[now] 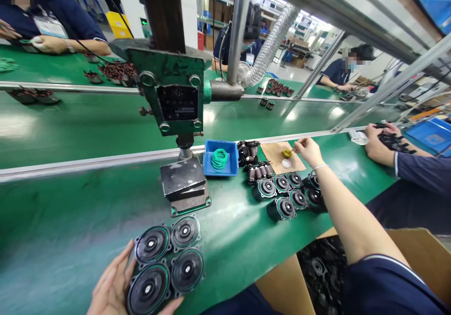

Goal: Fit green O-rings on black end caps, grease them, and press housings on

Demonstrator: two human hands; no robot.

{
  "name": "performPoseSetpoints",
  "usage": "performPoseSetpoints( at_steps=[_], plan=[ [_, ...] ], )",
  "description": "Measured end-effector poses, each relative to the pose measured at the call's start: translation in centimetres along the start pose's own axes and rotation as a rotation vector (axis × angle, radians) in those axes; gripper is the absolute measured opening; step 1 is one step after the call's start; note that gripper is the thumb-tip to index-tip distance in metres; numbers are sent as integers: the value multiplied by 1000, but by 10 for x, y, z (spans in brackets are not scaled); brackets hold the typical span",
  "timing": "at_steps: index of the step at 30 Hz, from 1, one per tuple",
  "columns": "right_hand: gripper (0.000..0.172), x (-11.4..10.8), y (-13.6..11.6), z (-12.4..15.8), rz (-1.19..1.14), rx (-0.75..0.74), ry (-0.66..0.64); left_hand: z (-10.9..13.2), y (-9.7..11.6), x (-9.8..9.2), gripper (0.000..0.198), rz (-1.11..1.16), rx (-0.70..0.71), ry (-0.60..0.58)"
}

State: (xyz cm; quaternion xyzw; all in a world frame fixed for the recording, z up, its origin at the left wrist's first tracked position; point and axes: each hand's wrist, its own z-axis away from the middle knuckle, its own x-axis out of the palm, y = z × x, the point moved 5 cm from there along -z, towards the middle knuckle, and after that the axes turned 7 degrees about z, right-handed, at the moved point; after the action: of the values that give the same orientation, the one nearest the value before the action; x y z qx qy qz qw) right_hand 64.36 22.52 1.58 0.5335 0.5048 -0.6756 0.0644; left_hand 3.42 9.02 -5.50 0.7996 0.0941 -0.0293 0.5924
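In the near foreground my left hand (pixel 113 282) wraps the left side of a block of several round black motor housings (pixel 152 282) with green rings, its thumb along the bottom edge. My right hand (pixel 310 151) reaches over a brown paper sheet (pixel 269 157) with its fingers pinched. What they pinch is too small to make out. Beside the fingertips is a small yellow lump or pot (pixel 286 154), with a white disc (pixel 286 164) just below it. More black housings with green rings (pixel 284 208) stand in rows below the paper.
A green press (pixel 172 85) stands over a black metal block (pixel 183 179). Right of it, a blue tray (pixel 207 168) holds green rings (pixel 219 160), near dark cylindrical parts (pixel 259 170). A carton of black parts (pixel 282 282) sits below the table edge. Co-workers' hands (pixel 378 143) are at the right.
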Motion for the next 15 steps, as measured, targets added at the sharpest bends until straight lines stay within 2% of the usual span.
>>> performPoseSetpoints(
  at_steps=[5,11,15],
  plan=[
    [27,-9,-11,3,0,-18,24,-1,-3,-2,116,2,16,-37],
    [25,-20,-28,13,29,-45,97,-5,7,2,113,-16,68,-60],
    [14,-33,-48,32,76,-46,167,-6,14,4,112,-94,82,-65]
  ],
)
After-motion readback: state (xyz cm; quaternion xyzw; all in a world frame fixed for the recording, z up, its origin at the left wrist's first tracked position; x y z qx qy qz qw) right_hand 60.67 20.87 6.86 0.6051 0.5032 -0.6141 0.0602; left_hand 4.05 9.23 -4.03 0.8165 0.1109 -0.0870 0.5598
